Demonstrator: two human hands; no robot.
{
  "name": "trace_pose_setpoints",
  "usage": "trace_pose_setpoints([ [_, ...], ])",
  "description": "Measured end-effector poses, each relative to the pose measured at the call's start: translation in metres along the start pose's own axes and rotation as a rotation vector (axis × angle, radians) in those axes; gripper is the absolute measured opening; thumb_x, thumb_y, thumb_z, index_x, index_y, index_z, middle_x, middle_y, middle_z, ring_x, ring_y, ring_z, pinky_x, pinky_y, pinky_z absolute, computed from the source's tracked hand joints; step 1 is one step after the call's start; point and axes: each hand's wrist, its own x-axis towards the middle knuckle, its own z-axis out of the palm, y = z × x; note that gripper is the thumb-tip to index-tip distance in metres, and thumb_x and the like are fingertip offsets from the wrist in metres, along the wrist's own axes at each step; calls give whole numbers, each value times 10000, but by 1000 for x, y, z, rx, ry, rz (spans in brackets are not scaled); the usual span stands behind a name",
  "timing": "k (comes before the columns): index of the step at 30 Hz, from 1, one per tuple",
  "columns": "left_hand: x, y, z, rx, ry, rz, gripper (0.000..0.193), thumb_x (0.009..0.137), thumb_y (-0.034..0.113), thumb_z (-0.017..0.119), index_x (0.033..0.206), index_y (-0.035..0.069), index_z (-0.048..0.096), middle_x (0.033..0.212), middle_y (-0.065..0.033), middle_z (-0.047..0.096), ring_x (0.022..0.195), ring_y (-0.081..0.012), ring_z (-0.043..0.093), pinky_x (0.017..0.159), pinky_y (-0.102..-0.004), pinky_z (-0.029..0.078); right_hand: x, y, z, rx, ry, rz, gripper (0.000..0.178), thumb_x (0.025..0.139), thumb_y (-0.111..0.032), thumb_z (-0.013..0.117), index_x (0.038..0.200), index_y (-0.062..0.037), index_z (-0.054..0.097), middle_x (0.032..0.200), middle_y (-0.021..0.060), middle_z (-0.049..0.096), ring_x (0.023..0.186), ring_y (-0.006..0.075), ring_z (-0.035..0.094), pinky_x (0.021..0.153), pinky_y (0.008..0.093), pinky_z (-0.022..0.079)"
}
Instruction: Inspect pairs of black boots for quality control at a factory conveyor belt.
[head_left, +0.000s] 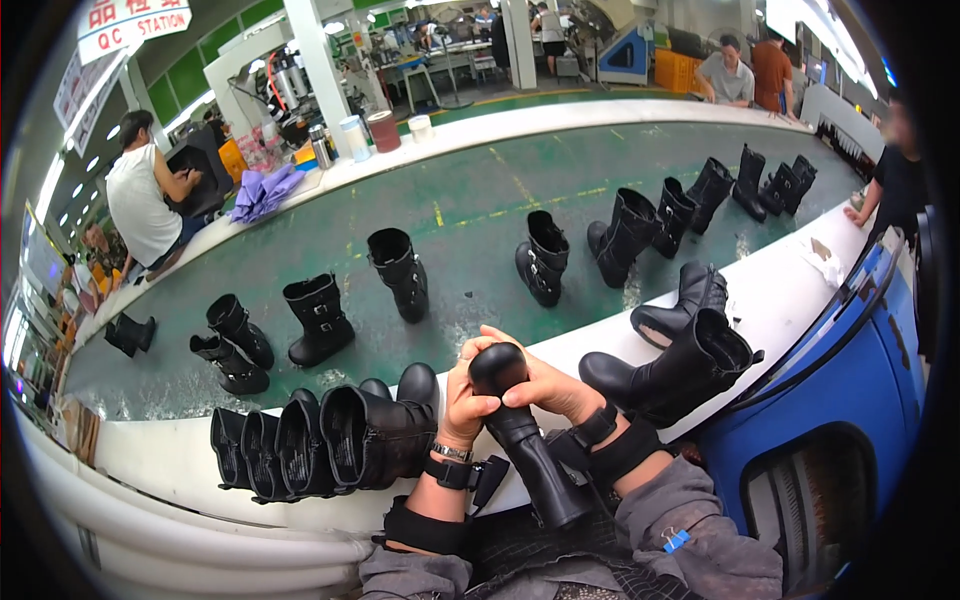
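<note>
Between my two hands is a black boot (527, 445), tilted with its rounded toe up and its shaft pointing down toward my lap. My left hand (466, 402) wraps the left side of the foot, thumb near the toe. From the other side my right hand (556, 388) grips it, its thumb also pressed on the leather by the toe. Left of my hands, several black boots (385, 437) lie in a row on the white ledge (170, 465), openings toward me. To the right, a black boot (672, 372) lies on its side, with another boot (685, 303) behind it.
Beyond the ledge runs a long green surface (470, 330) with several black buckled boots standing along it. A blue machine (830, 390) is close at my right. Purple cloth (265, 192) and containers line the far ledge. Other people are at the far side and right.
</note>
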Motion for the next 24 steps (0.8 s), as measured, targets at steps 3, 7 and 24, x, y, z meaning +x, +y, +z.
trace_pose_setpoints([
  [3, 0, 1, 2, -20, -46, -54, 619, 554, 365, 709, 1013, -44, 637, 1124, -68, 488, 1028, -208, 533, 921, -303, 418, 2, -5, 1, -95, -55, -117, 856, 612, -374, 797, 1312, -40, 434, 1307, 47, 430, 1211, 164, 423, 1055, 306, 301],
  [7, 1, 5, 4, 77, 28, -28, 646, 580, 365, 672, 1071, -48, 597, 1111, -107, 525, 1013, -227, 559, 928, -320, 422, -2, -13, 6, -68, -68, -127, 786, 645, -336, 782, 1297, -48, 449, 1220, 39, 495, 1160, 154, 457, 1027, 306, 335],
  [24, -95, 80, 42, 1018, 572, 553, 324, 779, 59, 514, 1078, -59, 547, 1053, -141, 487, 919, -211, 484, 822, -316, 419, -5, 11, -12, 114, 243, 66, 608, 707, -429, 735, 1063, 43, 594, 954, 134, 658, 823, 200, 646, 775, 318, 529],
])
